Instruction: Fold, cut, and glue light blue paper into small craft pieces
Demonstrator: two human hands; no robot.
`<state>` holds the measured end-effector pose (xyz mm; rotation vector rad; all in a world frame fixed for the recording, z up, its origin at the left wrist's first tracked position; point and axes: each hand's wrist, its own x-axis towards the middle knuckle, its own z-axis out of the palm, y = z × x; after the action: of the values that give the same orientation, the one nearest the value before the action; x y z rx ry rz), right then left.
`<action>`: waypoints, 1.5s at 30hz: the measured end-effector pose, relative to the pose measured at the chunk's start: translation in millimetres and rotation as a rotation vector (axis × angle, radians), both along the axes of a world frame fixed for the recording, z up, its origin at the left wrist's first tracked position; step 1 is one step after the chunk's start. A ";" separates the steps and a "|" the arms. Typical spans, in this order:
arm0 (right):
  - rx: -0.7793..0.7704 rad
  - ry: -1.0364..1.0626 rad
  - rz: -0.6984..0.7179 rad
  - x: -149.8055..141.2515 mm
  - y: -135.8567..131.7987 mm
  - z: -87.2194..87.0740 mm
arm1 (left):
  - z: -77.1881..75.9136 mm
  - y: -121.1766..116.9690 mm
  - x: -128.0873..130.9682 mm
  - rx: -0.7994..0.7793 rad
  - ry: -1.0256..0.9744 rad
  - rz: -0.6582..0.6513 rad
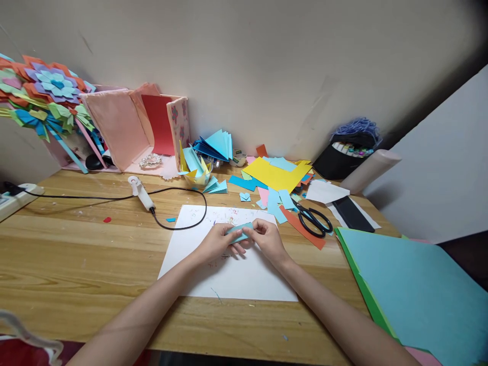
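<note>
Between my two hands is a small folded piece of light blue paper (pixel 240 234), held above a white sheet (pixel 190 279) marked with coloured specks. My left hand (pixel 219 241) grips its left part, thumb on top and fingers beneath. My right hand (pixel 267 239) pinches the right end between thumb and fingers. Part of the paper is hidden by the fingers. Just beyond my hands lies a small folded blue heart (pixel 245 197). Black-handled scissors (pixel 314 221) rest to the right, beside an orange paper strip (pixel 303 229).
Paper scraps and a yellow sheet (pixel 274 174) lie at the back. A glue gun (pixel 141 193) with a looping black cord is at the left. Coloured sheets (pixel 415 284) are stacked at the right, below a black phone-like slab (pixel 353 214). A marker holder (pixel 335 160) stands behind.
</note>
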<state>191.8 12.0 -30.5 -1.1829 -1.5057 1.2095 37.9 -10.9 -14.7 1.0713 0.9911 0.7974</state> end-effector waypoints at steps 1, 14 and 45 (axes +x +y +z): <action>-0.005 0.003 0.002 -0.2 -0.2 -0.1 | -0.4 0.0 0.0 0.007 0.008 0.001; -0.048 0.201 -0.062 1.4 3.8 7.4 | 1.7 0.0 1.0 0.074 0.046 0.038; -0.008 0.053 0.153 -1.2 -3.7 14.9 | 1.4 -7.3 3.6 0.320 0.264 0.123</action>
<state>190.6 8.2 -15.7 -1.0481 -1.5756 1.3388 41.5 -18.2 -13.2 1.4285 1.1866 0.9538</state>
